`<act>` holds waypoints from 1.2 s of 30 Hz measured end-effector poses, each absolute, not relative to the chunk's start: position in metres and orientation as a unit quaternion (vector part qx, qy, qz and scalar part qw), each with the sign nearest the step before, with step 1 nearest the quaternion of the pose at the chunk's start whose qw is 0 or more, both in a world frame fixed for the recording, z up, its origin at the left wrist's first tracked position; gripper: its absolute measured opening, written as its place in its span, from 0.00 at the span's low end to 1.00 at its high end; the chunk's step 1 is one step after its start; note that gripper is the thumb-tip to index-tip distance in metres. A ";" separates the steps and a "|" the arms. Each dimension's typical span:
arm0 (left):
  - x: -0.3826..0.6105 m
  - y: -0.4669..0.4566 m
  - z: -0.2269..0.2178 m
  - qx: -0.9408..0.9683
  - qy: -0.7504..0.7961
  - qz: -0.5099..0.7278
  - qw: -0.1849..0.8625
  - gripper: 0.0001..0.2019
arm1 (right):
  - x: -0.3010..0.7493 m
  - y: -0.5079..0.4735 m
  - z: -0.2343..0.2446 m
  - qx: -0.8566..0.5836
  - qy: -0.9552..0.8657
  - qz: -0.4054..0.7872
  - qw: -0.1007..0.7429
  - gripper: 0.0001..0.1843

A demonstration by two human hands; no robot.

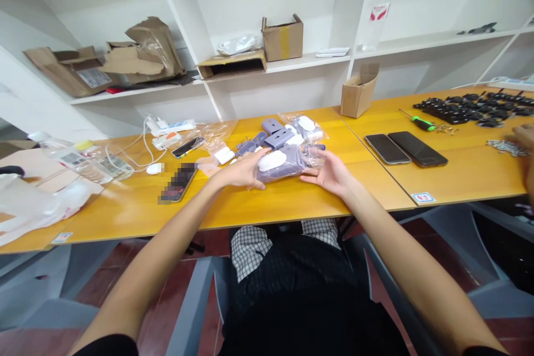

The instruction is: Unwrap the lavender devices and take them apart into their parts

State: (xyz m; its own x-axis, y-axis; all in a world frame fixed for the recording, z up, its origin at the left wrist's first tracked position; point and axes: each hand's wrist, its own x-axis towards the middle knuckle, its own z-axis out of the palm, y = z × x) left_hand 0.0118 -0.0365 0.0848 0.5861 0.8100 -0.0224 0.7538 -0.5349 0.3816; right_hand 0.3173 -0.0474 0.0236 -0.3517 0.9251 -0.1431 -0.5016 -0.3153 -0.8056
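Observation:
A clear plastic bag (pixel 281 162) with grey-purple parts and a white oval piece inside lies between my hands, near the table's front edge. My left hand (pixel 246 170) grips its left end, thumb at the front and fingers over the back. At the other end, the crumpled plastic is held by the curved fingers of my right hand (pixel 329 173). Just behind are loose grey-purple housings (pixel 279 137) and a second clear bag (pixel 306 125) with similar parts. White cylinders (pixel 224 155) and small metal pieces lie left of these.
Phones (pixel 180 182) lie left on the wooden table (pixel 233 208), beside a power strip (pixel 173 128) and bottles. Rightward are two dark phones (pixel 417 148), a green-handled screwdriver (pixel 422 123), black parts (pixel 467 108) and screws (pixel 507 148). Another person's hand (pixel 524 136) shows at the right edge.

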 end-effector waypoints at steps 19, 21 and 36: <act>0.036 -0.030 0.161 0.764 0.319 0.527 0.193 0.26 | 0.318 -0.054 0.026 -0.214 -0.337 0.801 0.446 0.36; 0.041 -0.019 0.158 0.747 0.327 0.553 0.172 0.23 | 0.319 -0.053 0.024 -0.200 -0.334 0.804 0.449 0.36; 0.045 0.008 0.139 0.656 0.261 0.633 0.317 0.22 | 0.324 -0.043 0.016 -0.198 -0.340 0.787 0.474 0.35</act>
State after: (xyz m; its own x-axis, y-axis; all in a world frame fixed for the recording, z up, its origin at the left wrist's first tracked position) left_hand 0.0450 0.0076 0.1390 0.0627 0.7435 0.6658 -0.0590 -0.6632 0.7461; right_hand 0.3236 -0.0428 0.0158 -0.4716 0.8817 0.0104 -0.6117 -0.3187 -0.7240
